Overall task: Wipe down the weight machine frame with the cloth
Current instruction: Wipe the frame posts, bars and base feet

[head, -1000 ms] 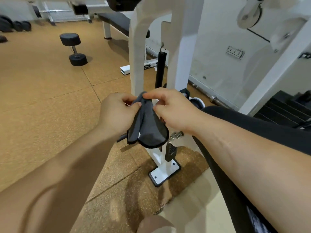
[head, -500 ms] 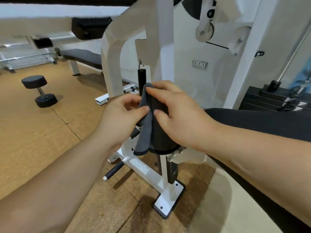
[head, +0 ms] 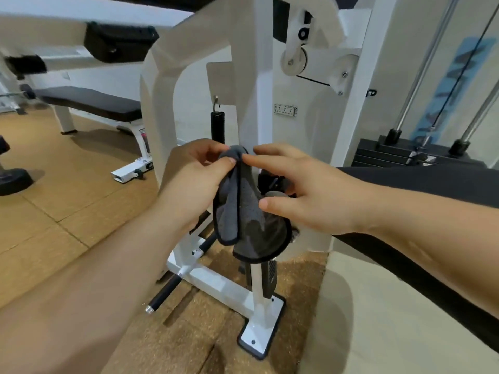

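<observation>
Places the dark grey microfibre cloth with black stitched hem (head: 243, 211) mid-view, hanging in loose folds in front of the white painted steel weight machine frame (head: 253, 76); puts the frame's upright at 12 o'clock of the cloth; cannot tell whether touching the upright or just clear of it.

Judges the cloth light, soft and limp; no stiffness of its own, so drapes from any pinch point; neither fragile nor slippery; likely drags well on painted steel once bunched into a pad. Recommends gathering the folds into one palm rather than holding by the hem alone; expects a loose flapping tail otherwise.

Finds the left hand (head: 194, 179) at 9 o'clock of the cloth; thumb and forefinger (head: 229, 161) closed together on the top fold, remaining fingers curled behind.

Finds the right hand (head: 310, 190) at 3 o'clock of the cloth; fingers (head: 270, 158) nearly straight and spread apart; forefinger tip touching the top fold beside the left thumb; thumb tip resting on the cloth's right face; sees no clamp there; cannot see anything behind the cloth.
</observation>
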